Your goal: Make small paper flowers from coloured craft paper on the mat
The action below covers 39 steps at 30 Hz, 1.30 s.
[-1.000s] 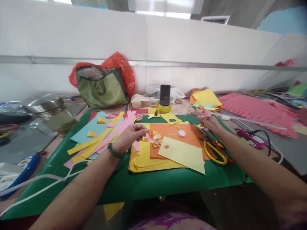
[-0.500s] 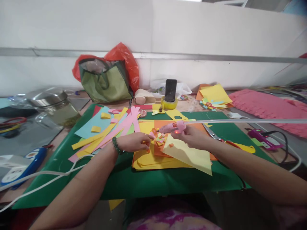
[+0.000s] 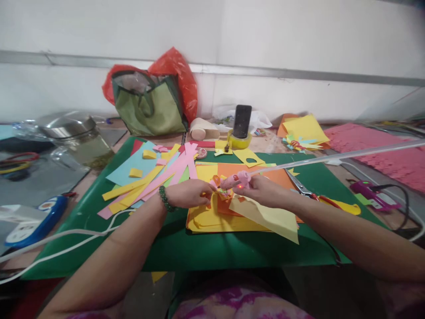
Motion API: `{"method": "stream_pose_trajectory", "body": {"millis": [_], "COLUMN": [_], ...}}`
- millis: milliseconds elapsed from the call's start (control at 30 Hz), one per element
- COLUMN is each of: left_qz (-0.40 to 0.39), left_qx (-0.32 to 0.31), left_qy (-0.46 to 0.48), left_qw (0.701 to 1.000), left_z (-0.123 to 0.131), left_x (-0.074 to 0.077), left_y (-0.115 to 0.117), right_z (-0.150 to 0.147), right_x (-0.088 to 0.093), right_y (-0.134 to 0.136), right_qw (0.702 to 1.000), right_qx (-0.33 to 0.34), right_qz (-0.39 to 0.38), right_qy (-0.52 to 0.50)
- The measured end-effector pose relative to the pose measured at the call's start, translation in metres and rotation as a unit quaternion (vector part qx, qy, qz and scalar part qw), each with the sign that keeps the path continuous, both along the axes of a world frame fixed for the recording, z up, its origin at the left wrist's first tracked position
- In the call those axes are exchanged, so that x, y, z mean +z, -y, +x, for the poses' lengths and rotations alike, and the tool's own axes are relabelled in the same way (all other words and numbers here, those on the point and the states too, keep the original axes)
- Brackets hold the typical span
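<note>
My right hand [image 3: 265, 190] is closed round a pink hot glue gun [image 3: 234, 180], its red light lit and a long clear glue stick [image 3: 318, 158] running out of its back. The gun's nozzle points left, over a small cluster of curled paper pieces [image 3: 225, 193] in orange, yellow and pink. From the left side, my left hand [image 3: 189, 193] pinches the edge of that cluster; its fingertips are partly hidden. Underneath lie a stack of yellow sheets [image 3: 215, 221], an orange sheet [image 3: 229, 169] and a pale yellow sheet [image 3: 265, 217].
Pink and yellow paper strips [image 3: 172, 170] lie left on the green mat [image 3: 172, 252]. Scissors [image 3: 300, 184] rest to the right, near a purple charger [image 3: 375, 195]. Behind stand a phone [image 3: 242, 121], tape roll [image 3: 239, 140] and green bag [image 3: 151, 106]. White cords [image 3: 76, 233] cross the left side.
The glue gun's nozzle has come over the paper cluster, and my left fingers have closed in on it. The glue stick now slants upward to the right. The whole view has shifted slightly.
</note>
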<state>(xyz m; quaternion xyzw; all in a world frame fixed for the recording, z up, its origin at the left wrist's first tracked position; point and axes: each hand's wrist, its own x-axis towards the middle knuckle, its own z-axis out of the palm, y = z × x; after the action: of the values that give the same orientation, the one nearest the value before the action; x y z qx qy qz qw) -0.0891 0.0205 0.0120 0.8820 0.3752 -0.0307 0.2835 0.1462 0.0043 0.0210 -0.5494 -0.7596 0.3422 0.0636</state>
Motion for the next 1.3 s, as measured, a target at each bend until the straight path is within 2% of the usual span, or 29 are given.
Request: {"method": "stream_pose_trajectory", "body": {"millis": [300,600,733,900,1033,1167,1300], "left_qz": [0.012,0.006,0.011,0.01,0.017,0.02,0.023], "left_qx": [-0.014,-0.01,-0.009,-0.01,-0.011,-0.012,-0.012], "left_qy": [-0.068,-0.082,-0.086,-0.079,-0.082,-0.085,-0.084], "left_qw": [0.998,0.997,0.996,0.997,0.996,0.996,0.996], "left_z": [0.005,0.006,0.006,0.006,0.005,0.005,0.005], "left_x": [0.011,0.013,0.012,0.01,0.01,0.009,0.008], "left_y": [0.007,0.007,0.008,0.007,0.007,0.006,0.006], "right_z": [-0.006,-0.01,-0.011,-0.013,-0.015,-0.014,-0.012], "right_x": [0.002,0.004,0.005,0.007,0.009,0.007,0.006], "right_y": [-0.005,-0.007,-0.005,-0.006,-0.005,-0.004,-0.005], "right_qw": [1.0,0.996,0.998,0.995,0.994,0.992,0.994], "right_qx": [-0.009,-0.015,0.007,-0.018,-0.003,-0.015,0.004], "right_qz": [0.005,0.029,0.032,0.032,0.016,0.023,0.038], "right_qy": [0.029,0.079,0.06,0.096,0.105,0.124,0.097]}}
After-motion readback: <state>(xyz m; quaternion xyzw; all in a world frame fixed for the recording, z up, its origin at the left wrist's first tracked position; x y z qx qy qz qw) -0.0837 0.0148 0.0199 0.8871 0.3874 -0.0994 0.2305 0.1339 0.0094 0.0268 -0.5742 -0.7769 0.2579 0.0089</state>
